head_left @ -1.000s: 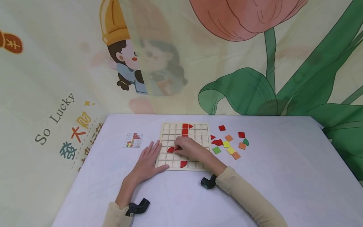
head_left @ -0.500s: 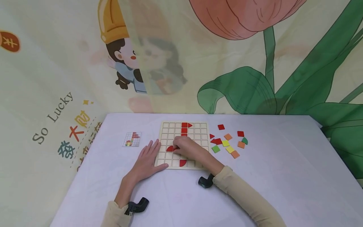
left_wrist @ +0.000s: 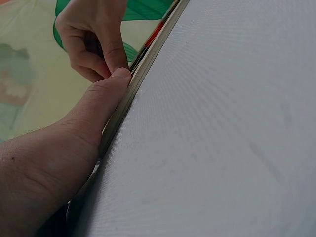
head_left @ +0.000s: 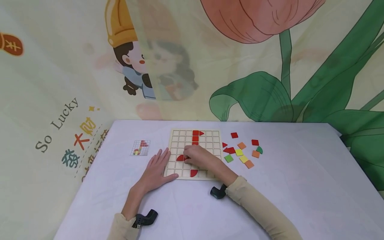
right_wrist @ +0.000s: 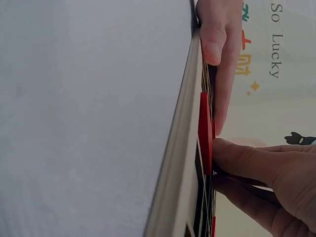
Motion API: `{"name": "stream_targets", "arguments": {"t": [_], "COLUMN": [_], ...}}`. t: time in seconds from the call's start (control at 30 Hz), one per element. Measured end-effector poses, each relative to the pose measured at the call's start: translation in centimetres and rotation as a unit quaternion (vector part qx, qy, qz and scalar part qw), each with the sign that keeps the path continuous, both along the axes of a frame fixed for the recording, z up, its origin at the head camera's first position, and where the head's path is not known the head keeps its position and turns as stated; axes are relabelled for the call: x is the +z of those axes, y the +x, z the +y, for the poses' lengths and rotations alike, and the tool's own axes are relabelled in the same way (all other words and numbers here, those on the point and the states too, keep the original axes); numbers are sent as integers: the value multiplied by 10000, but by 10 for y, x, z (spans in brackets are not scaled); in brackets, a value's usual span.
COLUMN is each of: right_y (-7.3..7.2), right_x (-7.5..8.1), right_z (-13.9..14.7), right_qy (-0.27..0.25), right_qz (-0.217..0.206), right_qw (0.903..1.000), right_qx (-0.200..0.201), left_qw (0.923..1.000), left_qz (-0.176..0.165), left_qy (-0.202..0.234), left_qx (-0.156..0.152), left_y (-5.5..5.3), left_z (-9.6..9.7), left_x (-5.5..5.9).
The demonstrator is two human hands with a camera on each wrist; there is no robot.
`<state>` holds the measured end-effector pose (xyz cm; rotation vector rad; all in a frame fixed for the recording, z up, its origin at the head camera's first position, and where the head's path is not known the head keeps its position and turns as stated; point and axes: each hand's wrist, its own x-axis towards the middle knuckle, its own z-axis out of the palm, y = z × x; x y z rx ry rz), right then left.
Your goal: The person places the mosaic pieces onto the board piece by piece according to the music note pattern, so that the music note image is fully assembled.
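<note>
Red piece (head_left: 185, 158), largely hidden, sits at the right hand's (head_left: 196, 156) fingertips, over the wooden gridded board (head_left: 213, 144) and just beside a red quarter-circle (head_left: 179, 158). Right thumb and fingers are curled together, pinching it. Left hand (head_left: 154, 171): fingers straight, thumb well apart from them, touching the board's left and near edges.

The white tabletop (head_left: 186, 210) carries a pale grid board (head_left: 213, 144), with a small patterned card (head_left: 140, 147) to its left and loose red, orange, yellow and green pieces (head_left: 239, 152) scattered to its right.
</note>
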<state>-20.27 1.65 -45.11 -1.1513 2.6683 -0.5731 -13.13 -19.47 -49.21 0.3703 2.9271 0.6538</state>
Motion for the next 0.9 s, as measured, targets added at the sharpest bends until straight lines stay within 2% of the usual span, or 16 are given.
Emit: {"name": "stream_targets", "arguments": {"t": [0.37,0.47,0.57,0.63,0.73,0.8,0.9], "right_y": [1,-1,-2,-2,0,3,5], "right_x": [6,16,33,47,63,69,68], "right_z": [6,14,31,46,74,92,118], "right_qy": [363,371,-2,-384,-853,-1040,-1117], "right_qz": [-88,-247,-239,-101,319,588,890], "right_qw": [9989,9986,9997,9992,9956,9923,9882], "right_qx": [267,288,112,-63,-213,-316,-550], "left_qw": [10000,10000,10000,10000,10000,10000,10000], "left_qz": [80,66,42,30,63,88,88], "left_qy": [-6,-18,5,4,29,31,-3], "left_qx": [19,26,31,27,4,0,22], "left_y": [2,2,2,2,2,1,1], "left_z": [0,1,1,1,3,3,3], "left_x": [1,1,1,1,1,1,1]}}
